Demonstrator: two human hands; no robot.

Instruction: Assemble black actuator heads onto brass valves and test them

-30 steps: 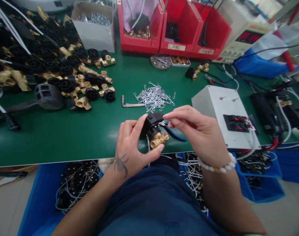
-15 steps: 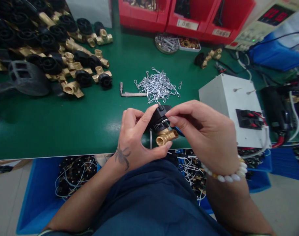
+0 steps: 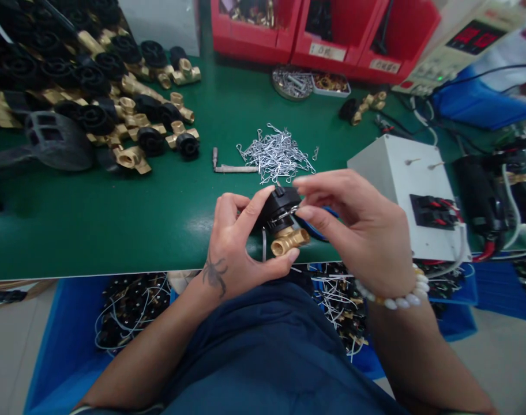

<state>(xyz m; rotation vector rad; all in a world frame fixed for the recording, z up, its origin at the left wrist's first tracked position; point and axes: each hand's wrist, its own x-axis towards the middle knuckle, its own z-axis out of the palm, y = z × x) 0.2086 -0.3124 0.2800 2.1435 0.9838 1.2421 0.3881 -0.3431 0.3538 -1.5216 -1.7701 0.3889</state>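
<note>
My left hand (image 3: 237,236) is closed around a valve with a black round head (image 3: 282,197) and a brass body (image 3: 289,241). Its thumb presses under the brass, while the index finger lies along the black head. Across the neck below the head sits a thin wire clip (image 3: 284,218). At the clip's right end is my right hand (image 3: 358,230), thumb tip close against it and index finger raised apart from the thumb. Whether the thumb touches the clip I cannot tell. Beyond the hands, a pile of similar silver wire clips (image 3: 278,154) lies on the green bench (image 3: 159,219).
Many brass valves with black heads (image 3: 150,141) crowd the left, beside a dark mallet-like tool (image 3: 57,141). A small bent wrench (image 3: 237,169) touches the clip pile. Red bins (image 3: 254,43) stand behind, a grey switch box (image 3: 401,190) at right. Blue crates (image 3: 51,357) sit below the edge.
My right index finger has lifted away from my thumb, opening the pinch at the wire clip. The valve stays in my left hand, slightly turned.
</note>
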